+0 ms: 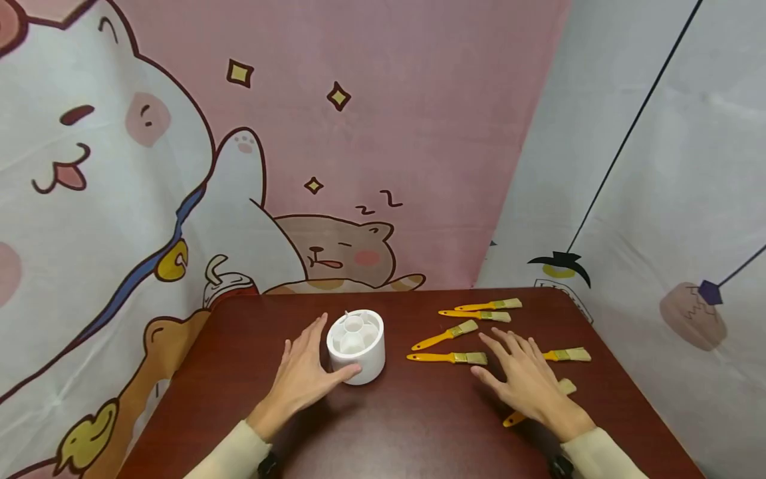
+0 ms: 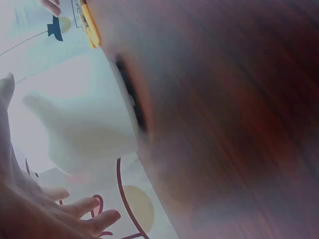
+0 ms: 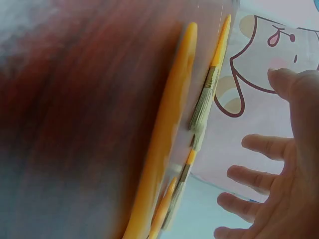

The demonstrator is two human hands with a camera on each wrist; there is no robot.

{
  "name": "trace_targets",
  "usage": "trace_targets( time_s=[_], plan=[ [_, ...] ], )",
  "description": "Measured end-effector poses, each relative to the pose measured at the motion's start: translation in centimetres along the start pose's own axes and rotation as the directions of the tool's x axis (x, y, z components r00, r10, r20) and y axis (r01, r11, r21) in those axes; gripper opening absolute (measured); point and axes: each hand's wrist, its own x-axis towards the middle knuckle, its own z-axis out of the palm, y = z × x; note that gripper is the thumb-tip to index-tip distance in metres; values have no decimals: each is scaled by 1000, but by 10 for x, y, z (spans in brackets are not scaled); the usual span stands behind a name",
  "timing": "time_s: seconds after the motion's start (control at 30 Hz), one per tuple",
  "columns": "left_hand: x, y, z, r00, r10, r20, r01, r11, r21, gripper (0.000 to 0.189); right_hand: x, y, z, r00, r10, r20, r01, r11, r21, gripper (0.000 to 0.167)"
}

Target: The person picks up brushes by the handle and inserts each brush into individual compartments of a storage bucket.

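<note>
My left hand [image 1: 305,372] is beside a white round holder [image 1: 370,362] with several compartments inside its top. Its thumb reaches across the front of the holder and the other fingers extend along its left side, spread and fairly straight. In the left wrist view the white holder [image 2: 94,114] stands upright between thumb and fingers. Over the right part of the table, my right hand [image 1: 526,379] hovers with fingers spread, holding nothing. Beneath it lie a paintbrush [image 1: 565,354] and another paintbrush [image 1: 514,419], both partly hidden. A yellow handle [image 3: 164,129] looms close in the right wrist view.
Left of the right hand lie a flat paintbrush [image 1: 445,358] and an angled paintbrush [image 1: 445,336]. Two more, a paintbrush [image 1: 475,314] and a paintbrush [image 1: 487,306], lie near the back edge. The dark red table [image 1: 413,426] meets a printed cloth backdrop [image 1: 419,133].
</note>
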Motion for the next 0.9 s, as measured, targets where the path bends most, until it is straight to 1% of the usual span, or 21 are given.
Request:
trace_targets(
  time_s=[0.13,0.27,0.37,0.57,0.73,0.9],
  plan=[
    [1,8,0,1000,-17,-13,16,998,-56,134,4,-3,-1,1000,-22,-12,21,1000,-17,79],
    [3,13,1,998,-67,10,68,994,-89,132,8,-8,-2,999,-35,-18,35,999,-9,75],
    [5,16,0,996,-86,22,88,990,-109,131,12,-11,-2,999,-46,-16,46,999,2,72],
    [10,23,-1,997,-76,9,76,989,-129,130,20,-15,0,997,-75,-17,76,997,23,64],
    [12,24,2,998,-61,2,61,987,-148,130,23,-20,3,997,-78,7,78,996,36,60],
    [13,25,4,999,-46,-8,44,981,-188,126,25,-22,8,997,-70,27,69,997,34,59]
  ],
)
